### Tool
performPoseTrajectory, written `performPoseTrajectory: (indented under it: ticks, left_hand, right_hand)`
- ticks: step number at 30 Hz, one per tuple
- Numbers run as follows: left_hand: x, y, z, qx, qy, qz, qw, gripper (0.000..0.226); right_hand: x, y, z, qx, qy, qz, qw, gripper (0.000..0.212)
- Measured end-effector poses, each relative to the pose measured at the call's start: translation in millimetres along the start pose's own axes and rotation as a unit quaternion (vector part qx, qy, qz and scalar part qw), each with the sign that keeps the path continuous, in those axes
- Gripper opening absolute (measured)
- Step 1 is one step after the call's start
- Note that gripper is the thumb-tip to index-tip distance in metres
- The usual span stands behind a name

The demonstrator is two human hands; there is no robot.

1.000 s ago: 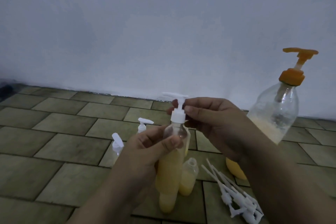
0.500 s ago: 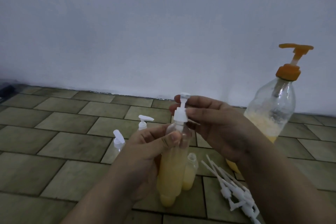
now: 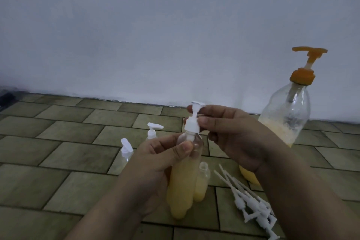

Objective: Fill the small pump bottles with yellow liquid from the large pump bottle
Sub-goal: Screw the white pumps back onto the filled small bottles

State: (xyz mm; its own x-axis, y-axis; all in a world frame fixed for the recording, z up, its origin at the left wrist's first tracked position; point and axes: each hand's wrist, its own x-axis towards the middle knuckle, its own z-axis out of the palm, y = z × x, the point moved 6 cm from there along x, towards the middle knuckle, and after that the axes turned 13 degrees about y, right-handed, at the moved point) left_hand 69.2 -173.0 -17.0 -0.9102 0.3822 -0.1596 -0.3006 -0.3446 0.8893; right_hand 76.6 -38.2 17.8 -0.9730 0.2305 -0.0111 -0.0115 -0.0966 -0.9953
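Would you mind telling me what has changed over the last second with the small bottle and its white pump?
The white pump head has turned: its spout pointed left a second ago and now points toward the right hand, whose fingers keep pinching it. The left hand keeps its grip on the filled small bottle. The large pump bottle, the loose white pumps and the open small bottle stay where they were.

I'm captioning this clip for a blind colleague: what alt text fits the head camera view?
A person's left hand grips a small bottle of yellow liquid while the right hand pinches its white pump cap. Behind, on a tiled floor, stand a large orange-pump bottle, other small bottles and loose white pump tubes.
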Motion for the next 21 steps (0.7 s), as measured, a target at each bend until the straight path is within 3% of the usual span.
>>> performPoseTrajectory:
  ticks: [7,15,21]
  left_hand:
    - [2.8,-1.9,-3.5,0.027,0.001,0.014,1.000,0.026]
    - [9.3,-8.2,-9.2,0.084,0.030,0.051,0.995,0.035]
    - [5.4,10.1,-10.5,0.227,0.077,0.157,0.958,0.040]
  right_hand:
    - [-3.9,-1.2,4.0,0.010,-0.007,-0.005,1.000,0.028]
    - [-2.9,7.2,1.5,-0.093,0.083,-0.018,0.992,0.026]
    - [-8.0,0.4,9.1,-0.118,0.101,-0.064,0.986,0.016]
